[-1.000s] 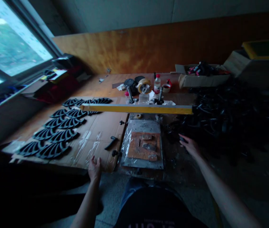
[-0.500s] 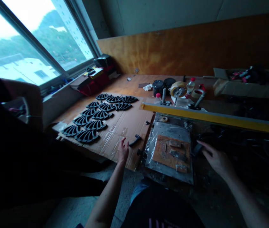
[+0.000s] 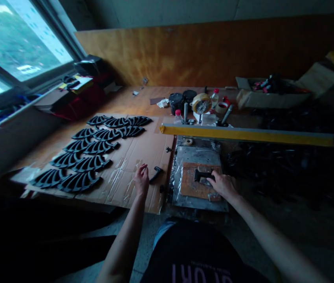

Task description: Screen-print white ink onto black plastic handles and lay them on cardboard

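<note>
My right hand [image 3: 225, 185] is closed on one end of a black hammer-shaped part [image 3: 204, 175]. It holds this part over a brown wooden board [image 3: 189, 188] with small raised blocks, which lies on a grey metal plate [image 3: 177, 198]. My left hand [image 3: 141, 181] hovers above the cardboard sheet [image 3: 125, 192], its fingers loosely bent and apart, with nothing visible in them. Just right of it lies a second black hammer-shaped part [image 3: 156, 175], seemingly untouched. Several black fan-shaped pieces [image 3: 80, 181] lie in rows on the left of the cardboard.
A yellow-faced bar [image 3: 243, 135] crosses behind the metal plate. Beyond it stand a tape roll [image 3: 201, 103], black tubs [image 3: 175, 103] and a clear bottle [image 3: 215, 98]. An open cardboard box [image 3: 273, 100] is at the back right, with a dark heap [image 3: 273, 169] nearer.
My right hand has moved left from beside the metal plate, bringing the black part over the wooden board. My left hand's fingers have curled slightly. The view has turned right.
</note>
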`<state>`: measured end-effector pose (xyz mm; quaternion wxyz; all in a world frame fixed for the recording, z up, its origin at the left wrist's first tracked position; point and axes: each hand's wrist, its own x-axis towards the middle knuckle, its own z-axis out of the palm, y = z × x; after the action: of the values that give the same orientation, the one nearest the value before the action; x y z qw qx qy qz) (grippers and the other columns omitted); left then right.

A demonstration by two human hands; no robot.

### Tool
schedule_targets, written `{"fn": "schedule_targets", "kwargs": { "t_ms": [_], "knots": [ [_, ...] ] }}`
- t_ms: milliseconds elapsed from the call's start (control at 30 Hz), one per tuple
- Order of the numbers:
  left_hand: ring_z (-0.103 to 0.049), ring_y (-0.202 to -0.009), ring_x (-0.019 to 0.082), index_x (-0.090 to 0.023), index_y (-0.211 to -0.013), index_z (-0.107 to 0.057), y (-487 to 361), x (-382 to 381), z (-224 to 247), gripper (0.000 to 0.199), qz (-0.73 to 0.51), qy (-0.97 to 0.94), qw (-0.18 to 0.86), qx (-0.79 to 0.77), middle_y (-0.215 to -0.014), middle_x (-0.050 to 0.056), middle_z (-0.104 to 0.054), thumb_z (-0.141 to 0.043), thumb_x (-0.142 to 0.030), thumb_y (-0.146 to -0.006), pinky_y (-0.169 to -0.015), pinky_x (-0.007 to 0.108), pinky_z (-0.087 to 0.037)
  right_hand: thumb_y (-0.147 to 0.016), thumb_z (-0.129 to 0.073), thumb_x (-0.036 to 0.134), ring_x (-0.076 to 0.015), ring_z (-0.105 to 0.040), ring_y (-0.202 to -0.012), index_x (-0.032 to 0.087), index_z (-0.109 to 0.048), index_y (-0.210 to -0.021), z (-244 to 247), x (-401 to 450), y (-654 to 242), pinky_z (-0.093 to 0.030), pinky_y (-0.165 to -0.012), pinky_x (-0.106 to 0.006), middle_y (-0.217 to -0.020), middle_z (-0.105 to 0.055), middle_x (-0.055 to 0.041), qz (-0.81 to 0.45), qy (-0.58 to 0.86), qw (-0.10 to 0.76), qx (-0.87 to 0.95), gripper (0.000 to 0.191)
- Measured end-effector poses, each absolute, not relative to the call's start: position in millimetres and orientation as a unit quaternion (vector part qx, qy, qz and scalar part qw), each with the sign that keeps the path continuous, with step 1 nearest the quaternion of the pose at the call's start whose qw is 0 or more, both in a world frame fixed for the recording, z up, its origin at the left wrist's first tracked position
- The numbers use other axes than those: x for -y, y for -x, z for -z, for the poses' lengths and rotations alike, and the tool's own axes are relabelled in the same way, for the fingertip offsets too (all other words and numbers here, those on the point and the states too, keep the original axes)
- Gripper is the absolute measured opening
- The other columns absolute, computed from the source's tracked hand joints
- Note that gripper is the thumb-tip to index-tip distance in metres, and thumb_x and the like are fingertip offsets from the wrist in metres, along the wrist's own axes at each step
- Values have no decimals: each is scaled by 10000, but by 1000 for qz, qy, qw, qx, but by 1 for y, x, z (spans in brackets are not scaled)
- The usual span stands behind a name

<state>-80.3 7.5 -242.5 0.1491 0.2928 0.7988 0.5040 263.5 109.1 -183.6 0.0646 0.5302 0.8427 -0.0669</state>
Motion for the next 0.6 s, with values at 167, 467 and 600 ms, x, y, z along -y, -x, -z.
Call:
{"fn": "schedule_targets", "kwargs": {
  "t_ms": [167, 467, 600],
  "knots": [
    [-645, -1013, 174, -153, -1039, -660, 57, -51, 171, 289, -602, -321, 105, -724, -1068, 88, -694, -548, -359, -871, -893, 318, -532, -938, -513, 408, -275, -655, -1013, 158, -594, -1196, 177, -112, -260, -492, -866, -372, -1046, -710, -145, 82, -471, -8, -878, 368],
    [-366, -407, 69, -176, -629, -545, -20, -99, 50, 470, -703, -394, 251, -536, -458, -49, -394, -439, -535, -914, -434, 179, -366, -855, -647, 420, -284, -210, -1451, 129, -409, -1438, 224, -107, -236, -110, -1189, -536, -1541, -298, -129, 209, -234, -68, -947, 693],
    [-487, -511, 94, -151, -754, -664, -26, -67, 61, 525, -673, -373, 317, -555, -577, 4, -559, -454, -616, -879, -493, 201, -400, -782, -718, 286, -251, -433, -1345, 187, -680, -1157, 214, -109, -269, -181, -1179, -510, -1329, -596, -67, 535, -301, -197, -765, 390]
  ]
}}
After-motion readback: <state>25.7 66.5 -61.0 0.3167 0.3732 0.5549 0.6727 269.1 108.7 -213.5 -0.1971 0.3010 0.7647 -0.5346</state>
